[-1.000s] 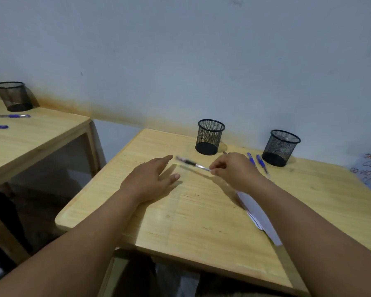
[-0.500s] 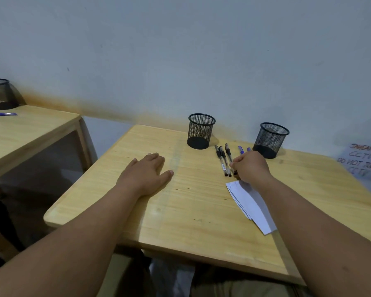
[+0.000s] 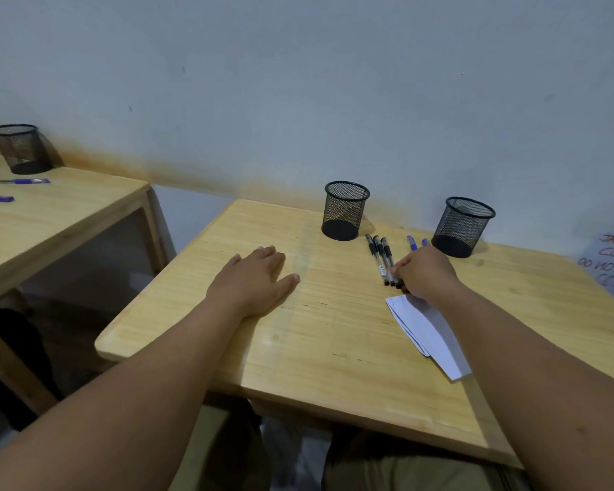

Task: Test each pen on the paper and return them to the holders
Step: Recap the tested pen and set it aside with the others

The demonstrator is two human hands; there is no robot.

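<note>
Pens: three black pens (image 3: 380, 258) lie side by side, long axes toward the worktop's (image 3: 334, 334) far edge, between the holders (image 3: 345, 210).
Right hand (image 3: 424, 272): nearer, fingers curled onto their near ends.
Left hand (image 3: 254, 278): flat, fingers straight.

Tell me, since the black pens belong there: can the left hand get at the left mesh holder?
Probably yes. The left hand lies flat on the table, and only bare wood shows between it and the left mesh holder.

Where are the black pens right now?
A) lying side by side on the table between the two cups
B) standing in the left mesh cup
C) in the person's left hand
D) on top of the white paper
A: the three black pens lie side by side on the table, between the two empty mesh cups, with the right hand at their near ends.
</note>
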